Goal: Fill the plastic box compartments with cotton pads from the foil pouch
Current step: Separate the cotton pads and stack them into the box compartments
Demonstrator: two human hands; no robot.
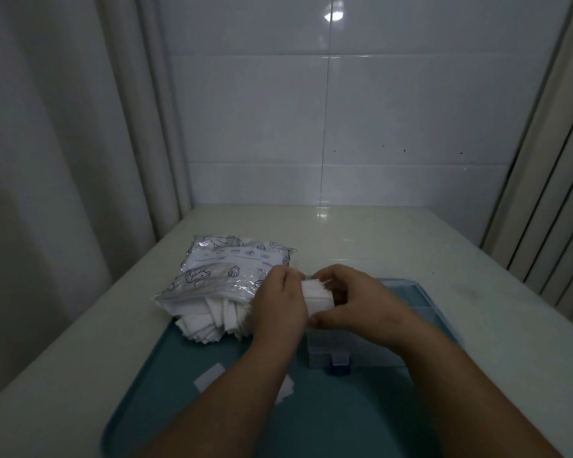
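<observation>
Teal plastic tray (166,408) lying on a pale desk (477,276), head view, dim light. Foil pouch (232,269): silver-white with printed shell drawings, lying flat at the tray's far left edge, open mouth toward the person. Cotton pads (209,322): a white heap fanning out of the pouch mouth onto the tray. Stack of cotton pads (318,294): a small white block held in the air between both hands, just right of the pouch and above the far end of the box. Left hand (278,309): fingers curled round the stack's left side, back of the hand to the camera. Right hand (354,299): grasping the same stack from the right, thumb beneath and fingers over the top. Plastic box (361,352): translucent, pale blue, on the tray's right half beneath the right hand and wrist; a blue latch (339,363) on its near side; the compartments mostly hidden by the arm. Two loose pads (209,376) lie flat on the tray beside the left forearm. Behind the desk: white tiled wall (411,110); pale curtain (63,143) to the left
</observation>
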